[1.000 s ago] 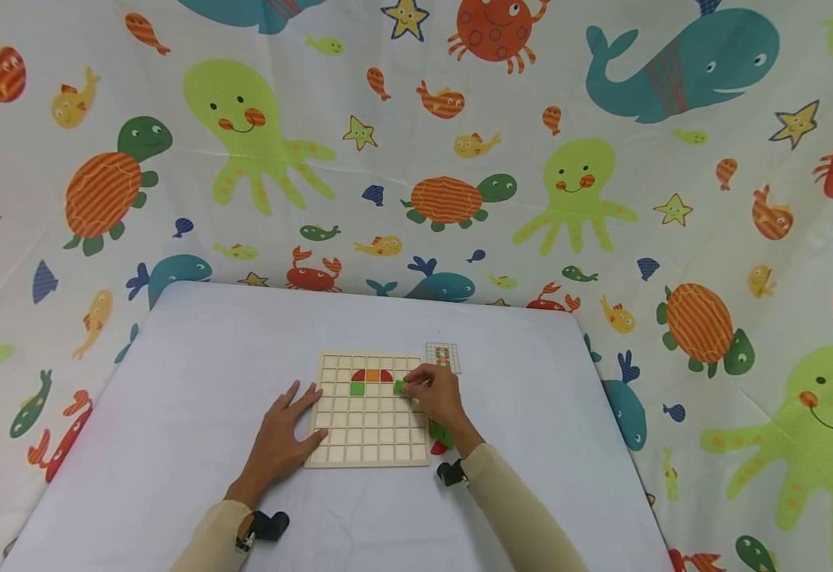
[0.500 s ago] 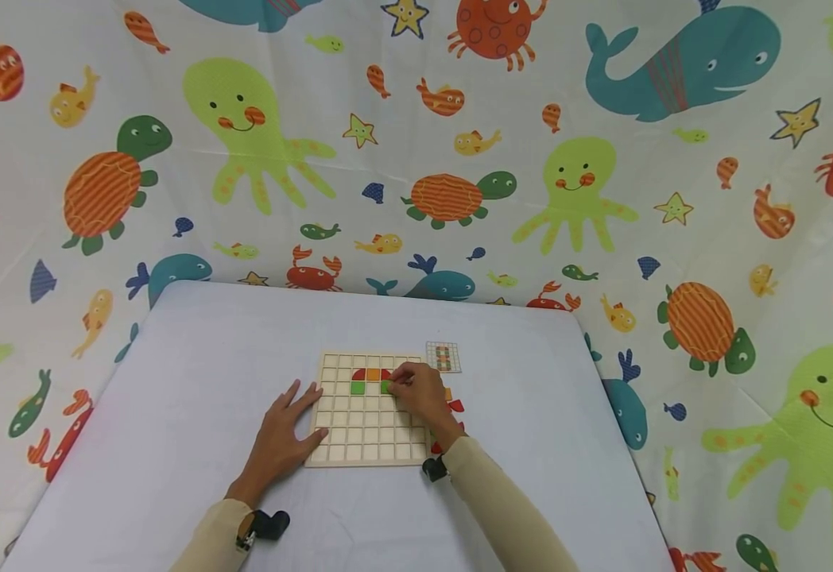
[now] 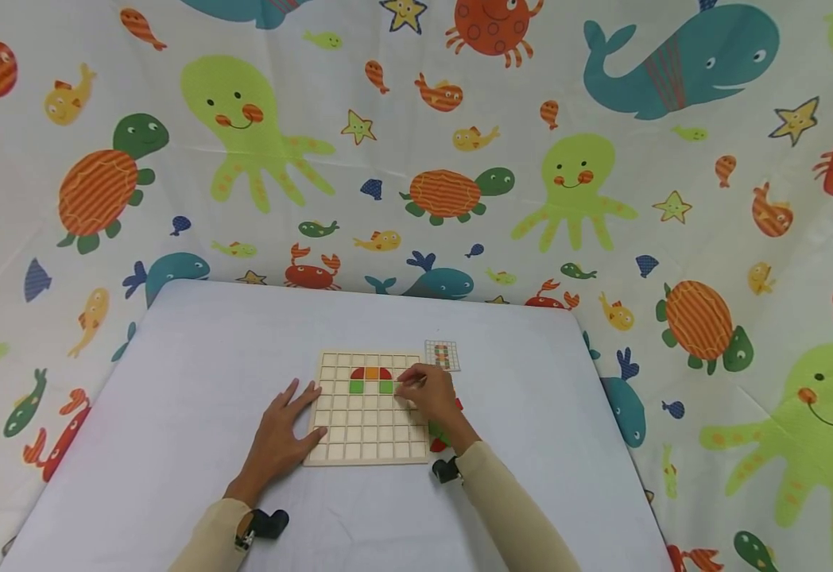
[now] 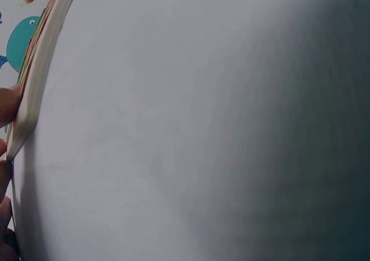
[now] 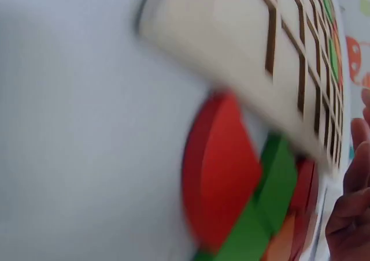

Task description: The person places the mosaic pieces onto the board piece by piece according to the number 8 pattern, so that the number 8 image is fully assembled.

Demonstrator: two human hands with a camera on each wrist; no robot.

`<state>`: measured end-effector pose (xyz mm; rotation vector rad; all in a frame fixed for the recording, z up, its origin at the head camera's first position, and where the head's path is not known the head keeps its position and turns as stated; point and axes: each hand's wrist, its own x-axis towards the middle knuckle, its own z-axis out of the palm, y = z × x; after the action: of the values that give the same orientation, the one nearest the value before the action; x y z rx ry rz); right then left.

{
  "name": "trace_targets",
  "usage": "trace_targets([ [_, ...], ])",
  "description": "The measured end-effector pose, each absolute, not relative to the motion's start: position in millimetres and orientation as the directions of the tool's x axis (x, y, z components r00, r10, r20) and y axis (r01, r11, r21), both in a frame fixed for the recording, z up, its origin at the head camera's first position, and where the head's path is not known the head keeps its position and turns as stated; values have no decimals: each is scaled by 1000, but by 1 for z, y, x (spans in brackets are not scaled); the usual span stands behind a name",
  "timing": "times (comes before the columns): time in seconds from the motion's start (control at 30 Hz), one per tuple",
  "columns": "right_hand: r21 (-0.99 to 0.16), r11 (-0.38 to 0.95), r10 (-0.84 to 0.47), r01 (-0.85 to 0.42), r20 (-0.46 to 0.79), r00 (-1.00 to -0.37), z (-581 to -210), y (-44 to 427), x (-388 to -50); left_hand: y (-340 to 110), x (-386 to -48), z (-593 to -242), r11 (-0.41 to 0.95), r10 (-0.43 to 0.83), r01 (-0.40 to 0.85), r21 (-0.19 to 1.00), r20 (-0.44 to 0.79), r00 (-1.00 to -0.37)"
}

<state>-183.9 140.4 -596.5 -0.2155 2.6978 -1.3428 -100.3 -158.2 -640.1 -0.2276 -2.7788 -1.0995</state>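
A wooden grid board (image 3: 362, 435) lies on the white table. In its upper rows sit two red quarter-round pieces with an orange square (image 3: 372, 374) between them. Below the red pieces are a left green square (image 3: 356, 387) and a right green square (image 3: 385, 388). My left hand (image 3: 279, 433) rests at the board's left edge, fingers spread and thumb on the rim. Over the board's right side, my right hand (image 3: 434, 397) hovers just beside the right green square, thumb and fingertips close together. No piece shows between them.
Loose red (image 5: 225, 174), green (image 5: 277, 180) and orange (image 5: 280, 238) pieces lie along the board's right side, partly hidden by my right arm in the head view. A pattern card (image 3: 443, 355) lies beyond the board's upper right corner. Behind the table hangs a sea-animal cloth (image 3: 388, 95).
My right hand carried a green square leftward into the cell below the right red piece, let it go, and drew back a little to the right. My left hand stayed put.
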Motion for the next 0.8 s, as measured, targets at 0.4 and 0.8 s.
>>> trace_targets([
  [0.4, -828, 549, 25, 117, -123, -992, -600, 193, -180, -160, -101, -642, 718, 92, 220, 660, 223, -970],
  [0.8, -662, 746, -55, 80, -181, -982, -598, 199, -170, -159, -101, -640, 722, 94, 188, 666, 176, -980],
])
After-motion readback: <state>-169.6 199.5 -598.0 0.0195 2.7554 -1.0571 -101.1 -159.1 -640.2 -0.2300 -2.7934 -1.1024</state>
